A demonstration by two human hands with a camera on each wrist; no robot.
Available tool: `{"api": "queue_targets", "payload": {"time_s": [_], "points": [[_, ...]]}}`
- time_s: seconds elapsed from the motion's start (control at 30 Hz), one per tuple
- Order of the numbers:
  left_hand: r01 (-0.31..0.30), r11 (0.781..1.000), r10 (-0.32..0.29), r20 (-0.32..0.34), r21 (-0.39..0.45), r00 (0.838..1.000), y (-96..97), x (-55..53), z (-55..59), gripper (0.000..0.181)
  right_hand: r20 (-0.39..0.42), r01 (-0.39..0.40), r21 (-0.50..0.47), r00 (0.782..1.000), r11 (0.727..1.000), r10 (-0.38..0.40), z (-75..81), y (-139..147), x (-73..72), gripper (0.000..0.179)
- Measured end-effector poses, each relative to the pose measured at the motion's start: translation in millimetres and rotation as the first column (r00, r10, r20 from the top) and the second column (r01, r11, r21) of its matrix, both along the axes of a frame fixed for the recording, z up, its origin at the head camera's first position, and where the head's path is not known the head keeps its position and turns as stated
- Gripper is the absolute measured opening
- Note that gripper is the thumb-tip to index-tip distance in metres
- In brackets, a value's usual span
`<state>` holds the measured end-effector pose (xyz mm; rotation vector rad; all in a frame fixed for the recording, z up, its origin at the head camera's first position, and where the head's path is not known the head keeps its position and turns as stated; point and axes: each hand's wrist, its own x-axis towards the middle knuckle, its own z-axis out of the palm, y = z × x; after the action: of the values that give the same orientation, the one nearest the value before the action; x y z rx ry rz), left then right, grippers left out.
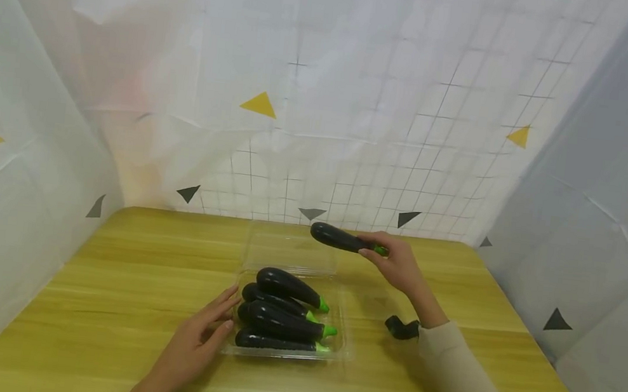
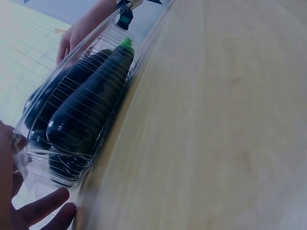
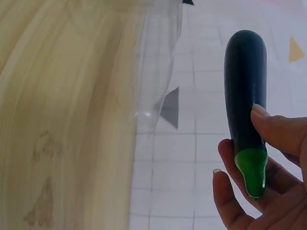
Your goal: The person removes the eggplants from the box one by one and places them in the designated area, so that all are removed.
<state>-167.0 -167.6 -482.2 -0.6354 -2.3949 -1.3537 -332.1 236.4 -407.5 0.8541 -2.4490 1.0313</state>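
A clear plastic clamshell box (image 1: pixel 341 346) stands on the table with several dark eggplants (image 1: pixel 283 320) lying in it, their green stem ends toward the right. My left hand (image 1: pixel 192 340) is at the box's left side, fingers and thumb loosely spread against its wall. Through the ribbed wall in the left wrist view, the eggplants (image 2: pixel 91 105) show close to the hand. My right hand (image 1: pixel 393 262) pinches another eggplant (image 1: pixel 335 236) near its green stem, raised above the back of the table. In the right wrist view this eggplant (image 3: pixel 245 86) lies between thumb and fingers.
The box's clear lid (image 1: pixel 291 248) is folded back onto the table behind it. A black curved piece (image 1: pixel 402 328) shows at the right sleeve's cuff. White sheets (image 1: pixel 359 98) with triangles and grid lines stand around the wooden table (image 1: pixel 140 267).
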Motion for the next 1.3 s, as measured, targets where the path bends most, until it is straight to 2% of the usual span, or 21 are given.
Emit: {"api": "queue_targets", "payload": {"time_s": [0.43, 0.63, 1.0, 1.3], "points": [[0.003, 1.000, -0.003, -0.024, 0.000, 1.000, 1.0, 1.8, 2.4, 0.041, -0.013, 0.074, 0.038, 0.997, 0.997, -0.073, -14.8, 15.3, -19.0, 0.032], [-0.014, 1.000, 0.014, -0.011, -0.003, 1.000, 0.8, 1.4, 2.1, 0.042, 0.004, 0.115, 0.033, 0.993, 0.993, -0.115, -21.2, 23.0, -25.7, 0.032], [-0.004, 1.000, 0.004, -0.008, -0.004, 1.000, -0.6, -1.2, 0.2, 0.043, 0.012, 0.145, 0.020, 0.989, 0.989, -0.145, -27.3, 36.5, -36.7, 0.031], [-0.018, 1.000, 0.018, 0.008, -0.020, 1.000, 0.6, 0.0, 1.6, 0.042, 0.034, 0.152, 0.008, 0.988, 0.988, -0.152, -32.4, 43.8, -44.5, 0.031]]}}
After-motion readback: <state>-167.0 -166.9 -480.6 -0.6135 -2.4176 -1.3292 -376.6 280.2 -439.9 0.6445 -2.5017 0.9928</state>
